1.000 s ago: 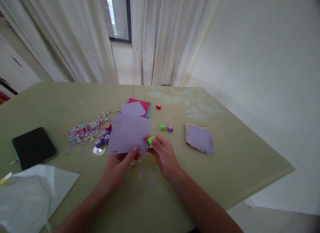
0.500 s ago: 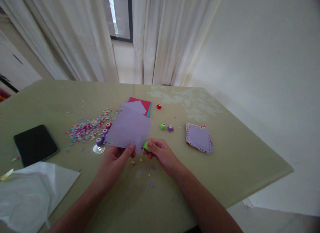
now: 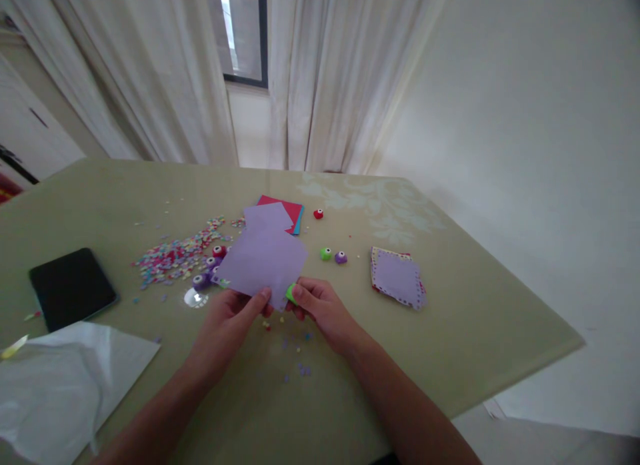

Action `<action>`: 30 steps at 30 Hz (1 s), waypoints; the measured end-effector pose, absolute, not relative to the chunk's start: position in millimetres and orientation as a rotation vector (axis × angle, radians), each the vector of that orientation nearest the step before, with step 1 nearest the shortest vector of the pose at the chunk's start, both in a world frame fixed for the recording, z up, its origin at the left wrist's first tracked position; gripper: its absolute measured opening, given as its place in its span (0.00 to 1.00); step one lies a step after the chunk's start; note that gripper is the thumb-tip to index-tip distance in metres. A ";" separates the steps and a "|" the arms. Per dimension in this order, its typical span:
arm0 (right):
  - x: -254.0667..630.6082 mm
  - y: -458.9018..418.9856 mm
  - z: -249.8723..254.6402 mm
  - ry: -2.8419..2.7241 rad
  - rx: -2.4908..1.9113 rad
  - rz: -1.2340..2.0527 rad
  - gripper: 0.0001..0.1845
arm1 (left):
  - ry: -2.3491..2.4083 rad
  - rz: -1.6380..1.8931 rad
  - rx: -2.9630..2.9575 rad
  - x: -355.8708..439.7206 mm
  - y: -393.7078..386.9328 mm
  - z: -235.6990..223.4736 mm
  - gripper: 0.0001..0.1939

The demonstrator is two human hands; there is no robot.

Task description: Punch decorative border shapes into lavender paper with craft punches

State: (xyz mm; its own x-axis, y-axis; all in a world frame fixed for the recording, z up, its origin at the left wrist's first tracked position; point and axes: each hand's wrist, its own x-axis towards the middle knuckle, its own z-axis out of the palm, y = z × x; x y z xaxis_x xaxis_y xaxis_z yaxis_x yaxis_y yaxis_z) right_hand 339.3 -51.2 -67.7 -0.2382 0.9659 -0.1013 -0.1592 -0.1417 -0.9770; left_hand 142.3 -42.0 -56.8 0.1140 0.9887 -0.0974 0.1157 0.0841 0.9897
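My left hand (image 3: pixel 243 312) pinches the near edge of a purple sheet of paper (image 3: pixel 265 262), thumb on top. The sheet is held tilted above the table and has punched marks at its left corner. In my right hand (image 3: pixel 320 308) is a small green craft punch (image 3: pixel 291 293), at the sheet's near right corner, thumb pressing on it. My fingers hide most of the punch, so whether its jaw is round the paper edge I cannot make out. Behind the sheet, purple punches (image 3: pixel 201 281) and a red punch (image 3: pixel 219 251) are partly covered.
Loose punched confetti (image 3: pixel 175 258) is heaped left of the sheet. A black tablet-like object (image 3: pixel 73 288) and a white plastic bag (image 3: pixel 60 392) lie further left. Coloured paper (image 3: pixel 280 209) lies behind. On the right are green (image 3: pixel 326 254), purple (image 3: pixel 341 257) and red (image 3: pixel 319 214) punches and hole-edged cards (image 3: pixel 397 276).
The purple sheet has shifted slightly right and lower, showing more of the paper behind it. Both hands keep their grips, with the green punch still at the near right corner.
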 end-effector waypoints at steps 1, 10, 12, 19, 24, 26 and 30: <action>338.7 -51.9 -66.8 -1.188 -1.054 1.550 0.36 | 1.243 0.991 1.288 142.9 -42.2 -55.5 0.18; 336.0 -53.8 -66.4 -1.192 -1.076 1.548 0.37 | 1.280 0.956 1.345 144.7 -41.5 -52.8 0.18; 335.6 -53.5 -67.0 -1.183 -1.082 1.546 0.36 | 1.274 0.947 1.347 145.3 -42.3 -51.5 0.18; 334.6 -54.2 -65.1 -1.174 -1.095 1.539 0.35 | 1.243 0.990 1.307 147.5 -44.5 -48.5 0.16; 333.2 -54.4 -67.5 -1.173 -1.101 1.529 0.35 | 1.229 0.996 1.345 146.9 -43.0 -51.5 0.16; 332.7 -54.3 -69.0 -1.164 -1.106 1.527 0.34 | 1.216 0.998 1.345 146.8 -42.8 -52.2 0.16; 332.0 -54.6 -69.0 -1.140 -1.092 1.538 0.33 | 1.211 1.006 1.328 147.6 -43.6 -51.9 0.16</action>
